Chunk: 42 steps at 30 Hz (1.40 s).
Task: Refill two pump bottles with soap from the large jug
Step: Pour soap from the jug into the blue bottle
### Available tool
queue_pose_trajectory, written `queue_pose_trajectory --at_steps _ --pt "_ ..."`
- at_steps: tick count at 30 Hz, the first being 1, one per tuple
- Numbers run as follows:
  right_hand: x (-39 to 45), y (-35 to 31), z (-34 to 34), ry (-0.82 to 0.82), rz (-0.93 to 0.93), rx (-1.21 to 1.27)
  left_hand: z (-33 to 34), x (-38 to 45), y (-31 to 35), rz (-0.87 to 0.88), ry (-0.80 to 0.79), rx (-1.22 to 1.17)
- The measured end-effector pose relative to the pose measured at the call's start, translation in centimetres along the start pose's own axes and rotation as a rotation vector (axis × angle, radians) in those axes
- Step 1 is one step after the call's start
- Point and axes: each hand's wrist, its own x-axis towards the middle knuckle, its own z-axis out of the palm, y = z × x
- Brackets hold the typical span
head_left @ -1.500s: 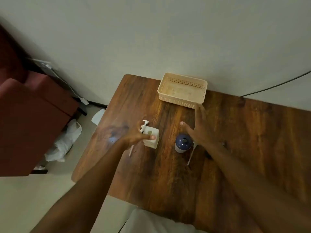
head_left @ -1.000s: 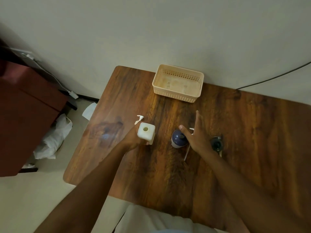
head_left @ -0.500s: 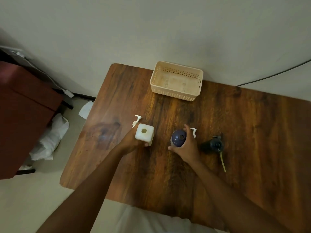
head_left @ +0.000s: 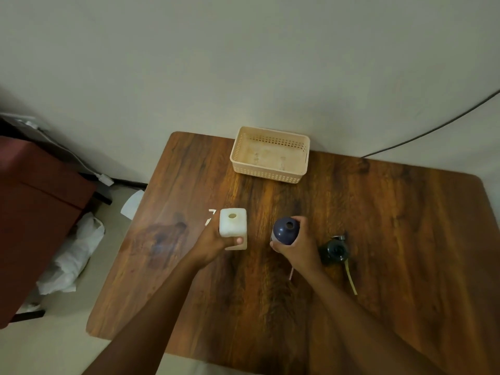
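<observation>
A white square bottle (head_left: pixel 233 224) with its neck uncapped stands on the wooden table (head_left: pixel 392 239); my left hand (head_left: pixel 213 240) grips it from the left and front. A round dark blue bottle (head_left: pixel 284 230), also uncapped, stands to its right, and my right hand (head_left: pixel 299 246) wraps around it. A white pump head (head_left: pixel 209 216) lies partly hidden behind the white bottle. A dark pump head (head_left: pixel 335 250) with a yellowish tube (head_left: pixel 350 278) lies right of my right hand. No large jug is in view.
A beige perforated basket (head_left: pixel 270 154) sits against the wall at the table's back edge. A dark red cabinet (head_left: pixel 35 212) and white bags (head_left: pixel 73 255) are on the floor to the left. A black cable (head_left: pixel 433 128) runs along the wall at right.
My right hand came back from near the basket and closed around the blue bottle. My left hand went from the bottle's top to gripping its side, and the bottle now sits closer to me.
</observation>
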Motion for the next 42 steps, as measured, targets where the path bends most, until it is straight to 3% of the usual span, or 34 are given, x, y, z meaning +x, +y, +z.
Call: queue_pose_trajectory --at_steps 4,10,22,42 --pt "0.5 -2.7 -3.1 0.001 -0.073 0.061 0.5 0.5 4.1 0.065 -0.015 -0.013" --pt "1.0 -8.2 -8.8 0.132 -0.249 0.143 1.8 0.6 12.2 0.161 -0.064 -0.05" --pt "-2.1 -16.8 -18.1 0.166 -0.498 0.354 4.6 -3.0 26.2 0.517 -0.056 0.093" --pt "-5.2 -19.3 -25.9 0.01 -0.587 0.168 6.6 -5.5 33.9 0.659 -0.138 0.506"
